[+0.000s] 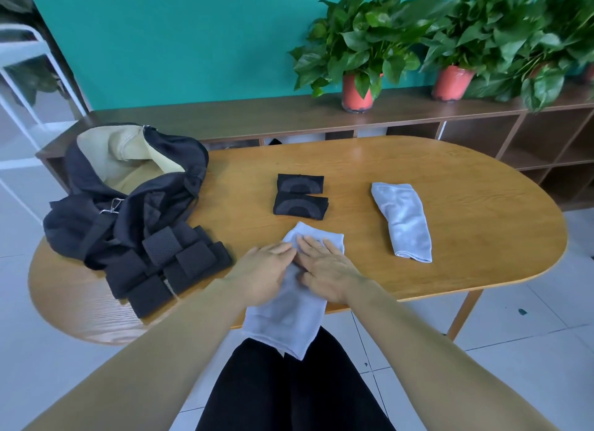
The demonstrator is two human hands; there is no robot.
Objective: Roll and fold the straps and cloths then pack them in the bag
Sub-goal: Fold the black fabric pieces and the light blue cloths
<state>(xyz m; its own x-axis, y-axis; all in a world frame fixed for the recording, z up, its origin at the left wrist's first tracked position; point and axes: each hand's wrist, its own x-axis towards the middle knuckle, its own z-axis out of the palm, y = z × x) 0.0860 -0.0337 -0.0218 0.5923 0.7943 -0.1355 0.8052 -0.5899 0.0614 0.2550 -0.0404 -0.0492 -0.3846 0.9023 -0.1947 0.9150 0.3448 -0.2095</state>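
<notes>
Both hands lie flat on a pale cloth (289, 316) at the table's (450, 179) near edge, at 6 o'clock from its centre. The left hand (266, 271) and right hand (329, 269) sit side by side, fingers straight and relaxed, pressing down and gripping nothing. They cover the cloth's middle, so any folds there cannot be made out. Its far end shows beyond the fingertips, and its near end hangs off the edge over dark trousers (289, 398).

A second cloth (405, 221), folded long, lies at 2 o'clock from the hands, well apart. Two folded black cloths (300, 194) lie touching each other at 12 o'clock, near the fingertips.

At 9 o'clock a heap of black straps (167, 266) overlaps so much that their number cannot be told. The heap touches the black bag (128, 202) at 10 o'clock. The bag gapes open, showing tan lining, but its depth is hidden by its own folds.

Behind the table stands a low shelf (289, 115) with potted plants (360, 44). The plants at the far right are cut off by the frame.
</notes>
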